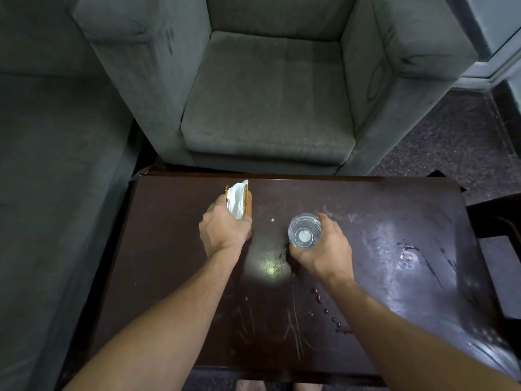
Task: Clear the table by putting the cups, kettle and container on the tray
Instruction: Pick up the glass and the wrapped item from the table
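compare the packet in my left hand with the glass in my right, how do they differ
The packet is opaque, white with orange-gold edges; the glass is clear, its base visible through it. The packet's top is ragged and torn open, while the glass has a smooth round rim. The left hand grips the packet, the right hand the glass. Both are held over the dark table.

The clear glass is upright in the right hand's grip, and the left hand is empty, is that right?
Not quite. The left hand is not empty: it holds a torn-open packet, as the head view shows. The rest stands: the clear glass is upright in the grip of the right hand.
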`<state>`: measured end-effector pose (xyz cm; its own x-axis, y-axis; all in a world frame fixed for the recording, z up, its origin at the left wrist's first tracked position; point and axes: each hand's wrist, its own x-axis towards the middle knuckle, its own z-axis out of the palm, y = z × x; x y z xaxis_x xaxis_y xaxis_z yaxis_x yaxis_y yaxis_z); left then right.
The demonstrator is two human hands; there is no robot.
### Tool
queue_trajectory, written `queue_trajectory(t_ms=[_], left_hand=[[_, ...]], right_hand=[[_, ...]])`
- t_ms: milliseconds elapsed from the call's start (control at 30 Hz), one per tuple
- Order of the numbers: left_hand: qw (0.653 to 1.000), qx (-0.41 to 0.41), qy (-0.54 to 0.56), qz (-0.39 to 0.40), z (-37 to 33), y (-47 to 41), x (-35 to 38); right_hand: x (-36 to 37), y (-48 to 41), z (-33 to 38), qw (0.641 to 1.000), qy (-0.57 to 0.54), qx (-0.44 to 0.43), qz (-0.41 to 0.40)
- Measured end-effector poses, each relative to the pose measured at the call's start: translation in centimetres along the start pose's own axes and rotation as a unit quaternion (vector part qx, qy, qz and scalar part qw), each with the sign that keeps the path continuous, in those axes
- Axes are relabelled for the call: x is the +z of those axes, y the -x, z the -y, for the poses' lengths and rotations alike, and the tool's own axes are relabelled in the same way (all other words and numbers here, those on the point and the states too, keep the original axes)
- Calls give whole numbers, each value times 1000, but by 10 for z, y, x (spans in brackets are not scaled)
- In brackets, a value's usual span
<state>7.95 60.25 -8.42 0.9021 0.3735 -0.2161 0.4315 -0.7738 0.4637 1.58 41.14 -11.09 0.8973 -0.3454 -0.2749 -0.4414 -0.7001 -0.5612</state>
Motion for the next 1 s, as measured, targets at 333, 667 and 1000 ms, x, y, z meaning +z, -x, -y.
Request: queue_trajectory(t_ms=[333,667,1000], left_hand=[[999,32,19,-9,4,-2,6],[982,-47,183,14,38,6,9],[979,-18,197,52,50,12,8]], right_hand=[[3,-21,-1,1000,-18,10,-22],[7,14,39,974,-77,-175,-117],[56,7,115,967,-212,33,137]])
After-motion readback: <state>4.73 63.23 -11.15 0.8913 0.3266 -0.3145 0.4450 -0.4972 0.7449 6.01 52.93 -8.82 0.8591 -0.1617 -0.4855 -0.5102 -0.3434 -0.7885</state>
